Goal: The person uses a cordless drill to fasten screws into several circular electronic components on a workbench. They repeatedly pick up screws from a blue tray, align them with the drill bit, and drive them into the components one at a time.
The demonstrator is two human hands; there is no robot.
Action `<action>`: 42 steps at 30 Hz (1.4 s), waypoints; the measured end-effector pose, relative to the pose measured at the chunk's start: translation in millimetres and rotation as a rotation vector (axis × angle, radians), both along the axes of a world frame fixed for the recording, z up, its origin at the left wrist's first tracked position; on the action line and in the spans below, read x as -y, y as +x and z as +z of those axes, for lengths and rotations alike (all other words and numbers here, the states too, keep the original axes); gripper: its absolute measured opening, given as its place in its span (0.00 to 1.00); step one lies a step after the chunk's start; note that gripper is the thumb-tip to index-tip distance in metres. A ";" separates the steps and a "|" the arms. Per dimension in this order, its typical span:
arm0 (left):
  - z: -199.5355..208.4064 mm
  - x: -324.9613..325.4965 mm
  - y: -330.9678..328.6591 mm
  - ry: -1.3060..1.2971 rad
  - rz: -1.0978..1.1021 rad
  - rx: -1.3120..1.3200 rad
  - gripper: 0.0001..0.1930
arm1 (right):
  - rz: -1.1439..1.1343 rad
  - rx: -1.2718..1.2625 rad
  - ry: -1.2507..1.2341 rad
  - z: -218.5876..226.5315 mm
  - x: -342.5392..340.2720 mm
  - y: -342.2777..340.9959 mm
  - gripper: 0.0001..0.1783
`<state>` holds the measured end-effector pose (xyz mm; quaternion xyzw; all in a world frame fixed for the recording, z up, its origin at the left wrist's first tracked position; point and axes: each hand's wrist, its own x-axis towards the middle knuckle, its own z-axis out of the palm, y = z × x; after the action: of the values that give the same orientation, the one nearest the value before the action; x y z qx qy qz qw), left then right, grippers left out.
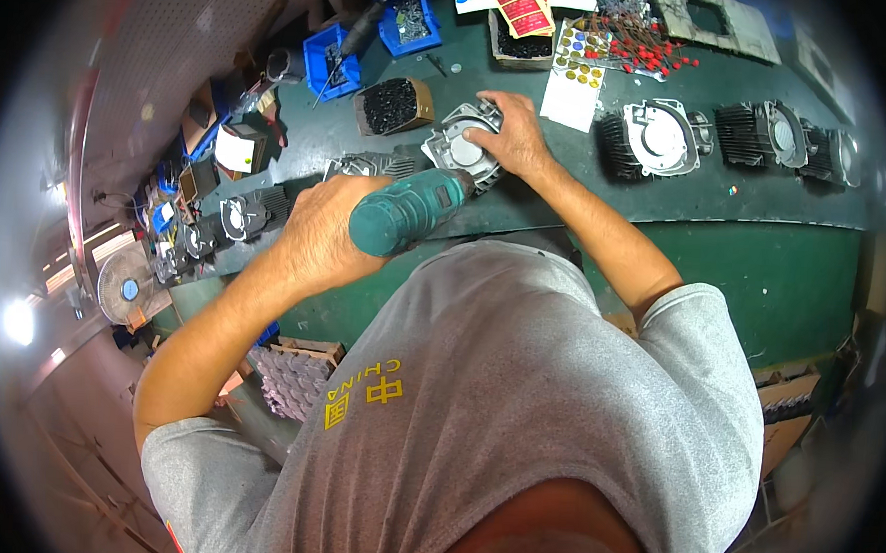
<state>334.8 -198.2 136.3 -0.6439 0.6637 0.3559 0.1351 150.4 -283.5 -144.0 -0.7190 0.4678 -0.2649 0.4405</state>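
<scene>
Silvery metal housing (pixel 454 155) sits under the worker's right hand (pixel 519 135), which clasps its right side, while left of that housing the left hand (pixel 328 215) grips a teal drill (pixel 401 214).

Matt plastic drill (pixel 406 215), dull metal casting (pixel 463 150), smooth tabletop (pixel 672 200), cloth shirt (pixel 557 403).

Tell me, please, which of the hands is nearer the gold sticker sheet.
The right hand: it holds a metal housing, just left of the sheet. The left hand grips a power tool farther left.
</scene>
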 end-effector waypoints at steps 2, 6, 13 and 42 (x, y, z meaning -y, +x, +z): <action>1.7 5.3 1.3 0.030 -0.004 -0.059 0.15 | -0.009 -0.003 0.001 0.6 -0.8 1.4 0.36; 0.6 9.5 1.3 0.044 -0.017 -0.041 0.15 | -0.010 -0.006 -0.001 0.1 0.8 0.8 0.37; -4.4 2.6 1.1 0.042 0.033 -0.031 0.15 | -0.010 -0.003 0.002 0.3 0.1 1.6 0.36; 12.7 -42.8 34.1 -0.116 0.332 -0.364 0.16 | -0.006 -0.020 0.001 9.0 -1.8 -0.3 0.37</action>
<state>368.9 -155.4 149.1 -0.6760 0.5816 0.4446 -0.0843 150.0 -281.7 -134.9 -0.7201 0.4744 -0.2588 0.4352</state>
